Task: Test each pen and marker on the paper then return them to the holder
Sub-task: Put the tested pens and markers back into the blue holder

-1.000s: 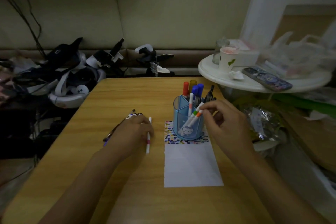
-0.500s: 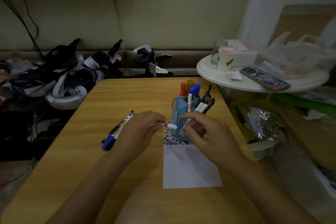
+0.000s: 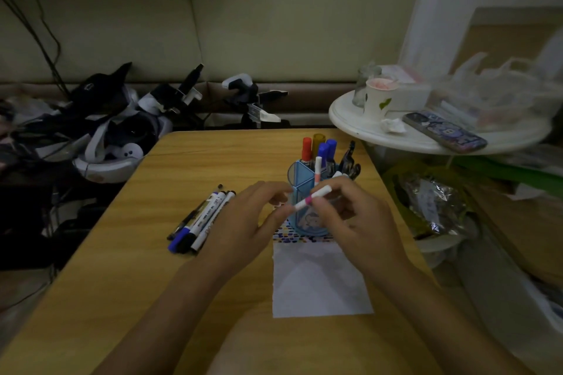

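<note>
Both hands had risen before the blue holder (image 3: 307,192), the right hand (image 3: 359,222) fingers pinching a pink-banded marker (image 3: 312,198) while the left hand (image 3: 243,219) fingers closed at its tip, apparently uncapping it for testing on the paper (image 3: 320,280).

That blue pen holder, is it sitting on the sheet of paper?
Touching. In the head view the blue pen holder stands on the dotted far end of the paper, its base overlapping the sheet with no gap.

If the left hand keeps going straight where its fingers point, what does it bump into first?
Probably the pink pen that the right hand holds; the left hand almost touches its tip. Depth is unclear.
</note>
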`<state>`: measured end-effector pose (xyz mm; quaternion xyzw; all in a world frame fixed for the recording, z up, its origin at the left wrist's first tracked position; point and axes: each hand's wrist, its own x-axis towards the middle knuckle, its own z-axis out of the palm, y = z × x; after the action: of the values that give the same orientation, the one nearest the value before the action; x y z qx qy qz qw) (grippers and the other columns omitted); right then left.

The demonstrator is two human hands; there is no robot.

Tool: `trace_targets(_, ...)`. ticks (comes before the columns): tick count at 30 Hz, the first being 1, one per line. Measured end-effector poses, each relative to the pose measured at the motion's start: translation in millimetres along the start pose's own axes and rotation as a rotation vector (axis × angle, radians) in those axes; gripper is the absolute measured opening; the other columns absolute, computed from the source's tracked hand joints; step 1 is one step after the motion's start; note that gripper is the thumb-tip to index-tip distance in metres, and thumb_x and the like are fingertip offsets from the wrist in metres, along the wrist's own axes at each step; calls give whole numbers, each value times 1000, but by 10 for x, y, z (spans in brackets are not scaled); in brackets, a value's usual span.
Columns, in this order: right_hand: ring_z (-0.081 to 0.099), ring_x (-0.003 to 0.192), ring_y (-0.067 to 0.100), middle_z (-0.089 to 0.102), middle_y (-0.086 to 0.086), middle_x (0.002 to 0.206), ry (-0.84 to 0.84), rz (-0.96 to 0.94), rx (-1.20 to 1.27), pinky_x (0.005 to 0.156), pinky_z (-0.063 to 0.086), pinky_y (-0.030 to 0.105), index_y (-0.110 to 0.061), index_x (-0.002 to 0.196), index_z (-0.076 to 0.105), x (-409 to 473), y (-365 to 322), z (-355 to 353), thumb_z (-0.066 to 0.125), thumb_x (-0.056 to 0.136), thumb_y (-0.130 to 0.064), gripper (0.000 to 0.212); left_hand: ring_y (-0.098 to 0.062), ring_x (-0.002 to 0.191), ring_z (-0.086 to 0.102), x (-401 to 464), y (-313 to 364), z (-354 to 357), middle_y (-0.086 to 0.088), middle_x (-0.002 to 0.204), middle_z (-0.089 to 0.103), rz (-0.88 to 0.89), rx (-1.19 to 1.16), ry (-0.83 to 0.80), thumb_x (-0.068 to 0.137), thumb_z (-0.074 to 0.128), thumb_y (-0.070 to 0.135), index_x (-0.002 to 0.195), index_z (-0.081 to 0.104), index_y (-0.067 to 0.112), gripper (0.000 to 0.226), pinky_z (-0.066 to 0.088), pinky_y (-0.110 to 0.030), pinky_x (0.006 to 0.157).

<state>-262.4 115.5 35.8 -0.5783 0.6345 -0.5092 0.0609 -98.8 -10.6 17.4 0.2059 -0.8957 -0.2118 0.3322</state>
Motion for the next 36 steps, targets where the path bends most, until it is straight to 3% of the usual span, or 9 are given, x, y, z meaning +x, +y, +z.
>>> trace_targets(4,68,73,11,66,-9,81,113,18,54,57,58,40,-25,98,60,44,-41,-91,53,98,-35,12,-3,106,53,-2,-18,24,11,124,52,-47,45,-58,102,47,20,147,37,34,49,51,-31,84)
trace_targets(7,66,68,15,65,-8,79,190,6,67,55,56,46,-23,99,59,81,-55,-169,53,100,-30,9,-9,105,54,1,-36,55,10,129,47,-47,82,-106,101,46,17,151,31,34,54,51,-39,84)
trace_targets(14,64,64,12,66,-16,83,355,-8,150,56,49,18,-24,105,55,115,-79,-307,46,104,-25,9,-14,97,57,4,-73,68,13,126,45,-28,53,-104,101,44,15,146,39,37,50,52,-43,77)
trace_targets(19,63,64,12,66,-17,88,426,12,176,55,49,17,-25,107,55,143,-73,-347,44,104,-25,11,-11,101,55,-19,-33,62,14,132,40,-51,74,-146,99,48,17,152,20,44,65,53,-40,79)
trace_targets(22,63,66,12,66,-18,87,428,19,162,55,48,16,-31,106,54,149,-59,-356,45,103,-28,10,-9,103,54,-26,-51,53,15,135,36,-67,74,-145,99,50,18,151,27,40,61,52,-40,83)
trace_targets(26,64,65,13,67,-15,90,393,12,117,56,50,20,-24,114,52,150,-3,-328,48,104,-27,11,-12,100,57,-26,-68,44,15,139,33,-48,82,-153,98,50,18,147,34,41,56,53,-42,82)
trace_targets(31,67,67,12,73,-4,93,358,10,111,58,55,28,-23,121,44,194,29,-325,58,101,-16,26,-6,140,32,-15,-51,18,19,160,9,19,115,-165,97,54,13,148,34,37,60,49,-36,98)
trace_targets(34,69,69,13,73,-5,92,328,34,25,60,59,44,-27,117,46,224,107,-307,62,99,-23,25,-3,147,19,-10,-43,7,26,160,5,36,108,-189,98,54,12,151,30,37,63,43,-41,107)
trace_targets(36,69,70,11,71,-8,95,303,56,-15,60,59,43,-30,115,49,229,143,-278,64,98,-27,23,-1,147,19,-7,-45,0,29,160,5,35,98,-198,98,53,13,151,28,38,64,43,-42,108)
